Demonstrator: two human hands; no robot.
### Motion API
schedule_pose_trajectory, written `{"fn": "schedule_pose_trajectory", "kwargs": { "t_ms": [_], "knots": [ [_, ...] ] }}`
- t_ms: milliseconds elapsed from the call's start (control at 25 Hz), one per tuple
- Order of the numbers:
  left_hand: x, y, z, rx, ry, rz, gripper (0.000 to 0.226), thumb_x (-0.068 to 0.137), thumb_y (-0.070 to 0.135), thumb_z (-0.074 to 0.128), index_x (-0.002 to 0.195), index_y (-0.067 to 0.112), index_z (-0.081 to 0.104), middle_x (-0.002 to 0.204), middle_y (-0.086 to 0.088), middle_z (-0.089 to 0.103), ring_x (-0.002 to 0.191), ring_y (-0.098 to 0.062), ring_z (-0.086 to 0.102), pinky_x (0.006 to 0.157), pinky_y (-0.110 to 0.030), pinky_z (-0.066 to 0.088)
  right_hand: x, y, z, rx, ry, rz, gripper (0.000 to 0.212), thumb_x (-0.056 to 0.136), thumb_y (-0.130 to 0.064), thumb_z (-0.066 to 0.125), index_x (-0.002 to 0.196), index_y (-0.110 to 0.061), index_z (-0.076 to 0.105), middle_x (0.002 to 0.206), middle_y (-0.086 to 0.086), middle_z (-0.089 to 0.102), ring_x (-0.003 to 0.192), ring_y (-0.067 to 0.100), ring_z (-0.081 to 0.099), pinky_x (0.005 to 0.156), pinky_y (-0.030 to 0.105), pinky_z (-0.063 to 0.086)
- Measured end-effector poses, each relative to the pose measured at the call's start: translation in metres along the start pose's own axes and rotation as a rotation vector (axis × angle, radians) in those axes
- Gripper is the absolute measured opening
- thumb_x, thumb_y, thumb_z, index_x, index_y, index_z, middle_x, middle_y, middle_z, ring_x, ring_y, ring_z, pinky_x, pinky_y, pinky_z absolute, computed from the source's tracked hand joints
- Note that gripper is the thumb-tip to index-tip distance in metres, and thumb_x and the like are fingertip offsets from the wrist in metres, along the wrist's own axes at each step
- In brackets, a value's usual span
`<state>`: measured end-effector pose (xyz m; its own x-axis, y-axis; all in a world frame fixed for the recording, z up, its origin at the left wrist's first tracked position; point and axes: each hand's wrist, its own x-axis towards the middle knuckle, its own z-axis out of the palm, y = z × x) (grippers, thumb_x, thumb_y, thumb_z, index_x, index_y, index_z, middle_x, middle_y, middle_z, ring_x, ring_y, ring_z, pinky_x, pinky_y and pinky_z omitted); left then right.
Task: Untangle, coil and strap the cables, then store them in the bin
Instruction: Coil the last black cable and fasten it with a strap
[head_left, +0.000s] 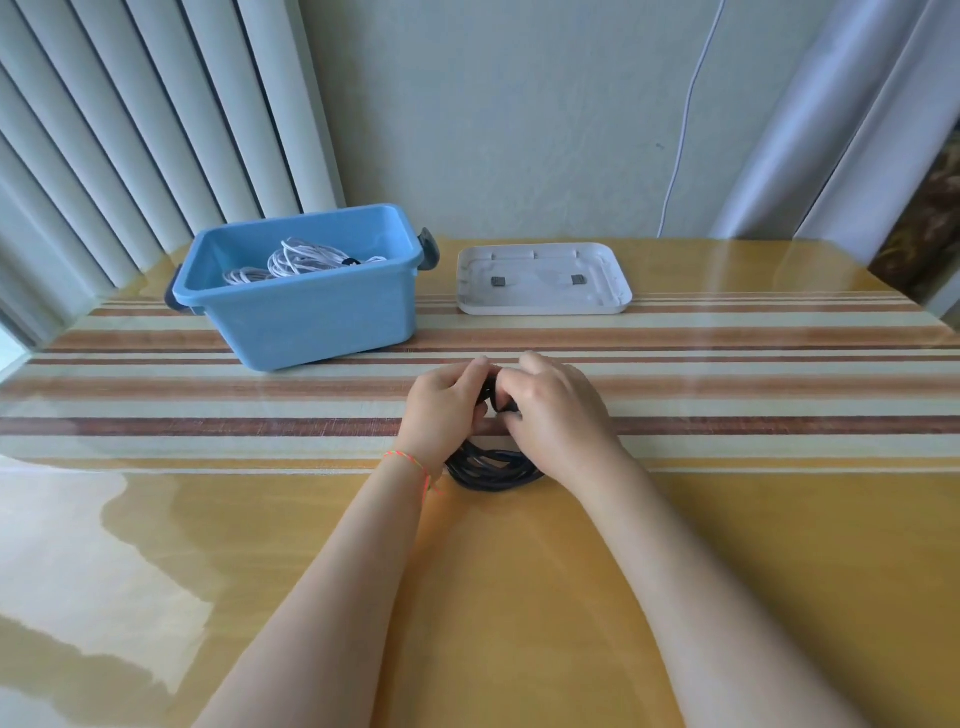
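Head view: both hands, left hand (447, 402) and right hand (556, 410), are gripping the coiled black cable (493, 470) mid-frame with curled fingers, strapping it; next likely binning in blue bin (311, 317) upper left.

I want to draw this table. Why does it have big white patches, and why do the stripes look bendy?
Head view: the white patches are glare, light bouncing off the shiny table, strongest at lower left; the wide-angle lens bows the stripes and tilts the blinds; the black cable and both hands look sharp enough, not blurred.
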<state>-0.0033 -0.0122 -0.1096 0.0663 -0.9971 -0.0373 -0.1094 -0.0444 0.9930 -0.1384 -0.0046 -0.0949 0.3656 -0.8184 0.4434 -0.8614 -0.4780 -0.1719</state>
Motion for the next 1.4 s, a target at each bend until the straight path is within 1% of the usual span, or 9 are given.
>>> {"fn": "schedule_pose_trajectory", "kwargs": {
  "t_ms": [80, 160, 280, 360, 600, 840, 1000, 1240, 1400],
  "knots": [
    [-0.005, 0.008, 0.001, -0.059, -0.003, -0.028, 0.034, 0.100, 0.022, 0.052, 0.069, 0.017, 0.067, 0.053, -0.001, 0.043, 0.051, -0.015, 0.038, 0.052, -0.029, 0.057, 0.001, -0.002, 0.000, -0.017, 0.110, -0.019, 0.029, 0.060, 0.006, 0.077, 0.068, -0.009, 0.053, 0.066, 0.004, 0.048, 0.057, 0.026, 0.046, 0.055, 0.028, 0.025],
    [-0.011, 0.015, 0.000, -0.062, 0.011, -0.037, 0.015, 0.099, 0.018, 0.052, 0.088, 0.017, 0.064, 0.055, -0.004, 0.043, 0.043, -0.009, 0.037, 0.040, -0.017, 0.044, 0.002, -0.002, 0.000, -0.018, 0.181, -0.036, 0.029, 0.058, 0.006, 0.077, 0.067, -0.007, 0.053, 0.065, 0.006, 0.047, 0.055, 0.026, 0.045, 0.053, 0.029, 0.026],
    [-0.009, 0.013, -0.005, 0.035, -0.042, -0.018, 0.023, 0.094, 0.023, 0.053, 0.074, 0.012, 0.058, 0.053, -0.007, 0.044, 0.040, -0.014, 0.032, 0.046, -0.032, 0.047, 0.002, -0.001, 0.001, -0.001, 0.217, -0.057, 0.032, 0.057, 0.004, 0.081, 0.066, -0.007, 0.053, 0.066, 0.006, 0.047, 0.055, 0.027, 0.046, 0.053, 0.029, 0.028],
    [-0.008, 0.012, -0.007, 0.063, -0.067, -0.024, 0.034, 0.094, 0.024, 0.053, 0.063, 0.011, 0.054, 0.053, -0.008, 0.045, 0.042, -0.016, 0.031, 0.048, -0.028, 0.035, 0.001, -0.001, 0.002, 0.004, 0.222, -0.062, 0.034, 0.056, 0.002, 0.083, 0.066, -0.007, 0.053, 0.066, 0.006, 0.048, 0.056, 0.027, 0.047, 0.054, 0.029, 0.030],
    [-0.009, 0.011, -0.011, 0.004, -0.106, 0.006, 0.021, 0.098, 0.027, 0.059, 0.093, 0.010, 0.071, 0.062, -0.001, 0.059, 0.043, -0.016, 0.039, 0.046, -0.025, 0.032, 0.001, 0.006, 0.005, -0.006, 0.207, -0.022, 0.038, 0.058, -0.017, 0.091, 0.070, -0.012, 0.055, 0.066, 0.001, 0.052, 0.061, 0.026, 0.055, 0.059, 0.033, 0.039],
    [-0.011, 0.011, -0.013, 0.063, -0.140, 0.053, 0.006, 0.092, 0.020, 0.068, 0.098, 0.020, 0.069, 0.059, -0.001, 0.053, 0.046, -0.015, 0.043, 0.048, -0.023, 0.035, 0.000, 0.011, -0.001, -0.025, 0.232, 0.070, 0.036, 0.068, -0.034, 0.083, 0.069, -0.017, 0.051, 0.062, -0.006, 0.053, 0.063, 0.023, 0.054, 0.067, 0.033, 0.031],
    [-0.011, 0.010, -0.010, 0.033, -0.065, 0.049, 0.010, 0.092, 0.014, 0.066, 0.100, 0.014, 0.072, 0.070, -0.005, 0.067, 0.043, -0.015, 0.040, 0.057, -0.032, 0.039, -0.001, 0.015, -0.007, 0.108, 0.077, 0.021, 0.011, 0.085, -0.023, 0.073, 0.087, -0.019, 0.063, 0.087, -0.007, 0.053, 0.092, 0.023, 0.053, 0.083, 0.037, 0.029],
    [-0.014, 0.014, -0.006, 0.064, -0.062, 0.085, 0.014, 0.094, 0.009, 0.062, 0.097, 0.012, 0.075, 0.083, -0.015, 0.072, 0.041, -0.012, 0.039, 0.044, -0.019, 0.036, -0.001, 0.020, -0.008, 0.077, 0.312, 0.072, 0.013, 0.077, -0.008, 0.077, 0.083, -0.013, 0.066, 0.107, 0.011, 0.053, 0.104, 0.034, 0.050, 0.076, 0.044, 0.039],
    [-0.015, 0.014, -0.001, 0.084, -0.024, 0.123, 0.008, 0.085, 0.015, 0.075, 0.093, 0.012, 0.076, 0.068, 0.005, 0.068, 0.043, -0.001, 0.047, 0.047, -0.012, 0.037, -0.001, 0.016, -0.006, 0.125, 0.410, 0.083, 0.012, 0.078, -0.004, 0.075, 0.082, -0.011, 0.067, 0.117, 0.016, 0.052, 0.113, 0.035, 0.050, 0.081, 0.047, 0.044]
  ]
}}
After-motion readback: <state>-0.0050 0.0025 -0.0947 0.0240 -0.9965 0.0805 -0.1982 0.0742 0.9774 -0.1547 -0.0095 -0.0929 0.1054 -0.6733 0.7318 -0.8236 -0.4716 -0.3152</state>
